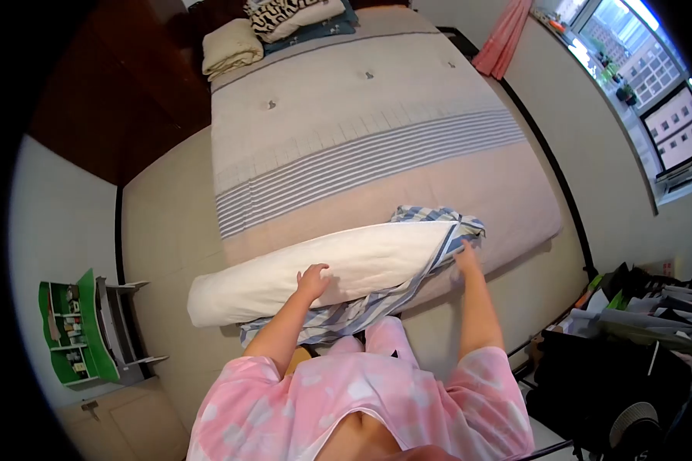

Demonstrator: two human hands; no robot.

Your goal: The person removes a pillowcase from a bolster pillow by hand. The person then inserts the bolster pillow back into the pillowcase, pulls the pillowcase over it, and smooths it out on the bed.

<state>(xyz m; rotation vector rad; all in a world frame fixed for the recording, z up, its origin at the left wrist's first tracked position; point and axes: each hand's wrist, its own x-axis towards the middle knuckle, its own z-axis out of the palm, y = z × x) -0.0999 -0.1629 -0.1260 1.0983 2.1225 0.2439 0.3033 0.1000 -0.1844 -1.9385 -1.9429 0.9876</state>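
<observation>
White quilt (323, 265) lies across the foot of the bed (346, 173), the left hand (313, 281) resting on it with fingers loosely spread, the right hand (464, 255) closed on blue-and-white cloth (447, 250) at its right end.

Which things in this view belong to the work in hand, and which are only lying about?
In the work:
- thick white bedding, below the left hand
- blue checked cloth, at the right hand
- bed, partly beneath both

Lying about:
- folded cream bedding
- piled clothes
</observation>
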